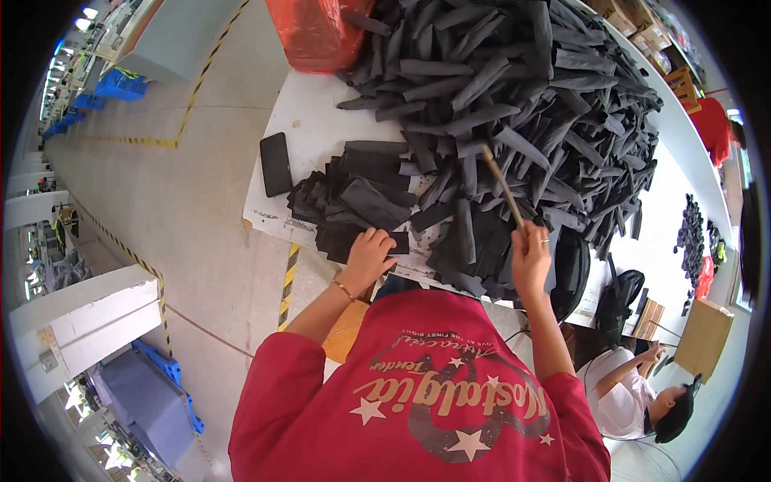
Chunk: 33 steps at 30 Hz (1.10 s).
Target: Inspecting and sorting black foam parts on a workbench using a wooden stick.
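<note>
A white table (309, 112) ran across the upper middle of the frame, carrying a large heap of black fabric strips (522, 96). Left of centre lay a smaller stack of black pieces (353, 197), with a black phone (275, 164) beside it. The left hand (368, 259) pressed flat, fingers spread, on the stack's near edge. The right hand (531, 259) gripped a thin wooden stick (502, 186) slanting into the heap.

Matt black cloth strips (514, 96) heaped at 12 o'clock; flat stack of matt black cloth pieces (353, 197) at 10. Thin brown wooden stick (502, 186), dull. Glossy black slab phone (275, 164). Smooth white tabletop (309, 112). Shiny red plastic bag (313, 32).
</note>
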Each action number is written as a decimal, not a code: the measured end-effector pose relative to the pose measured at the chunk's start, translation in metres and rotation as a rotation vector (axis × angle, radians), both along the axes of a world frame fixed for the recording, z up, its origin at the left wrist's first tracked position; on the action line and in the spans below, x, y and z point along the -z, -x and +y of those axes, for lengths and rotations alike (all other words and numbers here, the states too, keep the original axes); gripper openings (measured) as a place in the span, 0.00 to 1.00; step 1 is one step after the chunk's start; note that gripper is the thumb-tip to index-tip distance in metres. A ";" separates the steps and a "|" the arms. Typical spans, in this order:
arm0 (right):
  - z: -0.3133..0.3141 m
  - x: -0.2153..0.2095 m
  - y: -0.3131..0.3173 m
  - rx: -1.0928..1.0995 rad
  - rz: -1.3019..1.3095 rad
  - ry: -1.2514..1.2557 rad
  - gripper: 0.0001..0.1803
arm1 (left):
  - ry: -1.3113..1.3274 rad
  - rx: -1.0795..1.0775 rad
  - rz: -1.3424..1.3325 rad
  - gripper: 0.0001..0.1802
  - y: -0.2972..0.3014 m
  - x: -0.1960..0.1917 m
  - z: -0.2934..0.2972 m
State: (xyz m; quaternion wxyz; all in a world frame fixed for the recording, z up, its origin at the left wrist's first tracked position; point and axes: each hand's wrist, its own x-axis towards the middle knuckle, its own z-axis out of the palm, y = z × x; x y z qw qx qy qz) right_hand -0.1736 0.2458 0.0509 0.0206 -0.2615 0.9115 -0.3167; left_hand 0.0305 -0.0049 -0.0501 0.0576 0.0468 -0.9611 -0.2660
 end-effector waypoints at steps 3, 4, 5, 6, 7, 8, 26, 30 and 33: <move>0.007 0.014 -0.019 -0.160 -0.083 0.014 0.14 | 0.054 -0.065 0.030 0.11 0.008 0.021 0.010; 0.009 0.011 -0.024 -0.185 -0.139 -0.014 0.13 | 0.051 -0.059 0.032 0.11 0.006 0.026 0.011; 0.013 0.013 -0.024 -0.269 -0.107 -0.015 0.12 | 0.001 -0.100 0.037 0.08 0.008 0.026 0.010; 0.018 0.015 -0.023 -0.354 -0.073 -0.016 0.12 | -0.049 -0.142 0.042 0.07 0.009 0.025 0.008; 0.024 0.014 -0.022 -0.349 -0.071 -0.015 0.12 | -0.049 -0.137 0.044 0.07 0.010 0.023 0.006; 0.031 0.012 -0.020 -0.434 -0.059 -0.106 0.12 | -0.172 -0.163 0.051 0.06 0.014 0.011 0.002; -0.019 0.042 -0.047 -0.562 -0.231 0.065 0.16 | -0.343 0.078 0.295 0.06 0.065 -0.086 0.035; -0.026 0.037 -0.063 -0.310 -0.768 0.277 0.14 | -0.806 -0.717 0.711 0.28 0.051 -0.109 0.029; -0.038 0.031 -0.079 -0.340 -0.796 0.269 0.08 | -2.080 -0.473 0.379 0.19 0.042 -0.034 0.036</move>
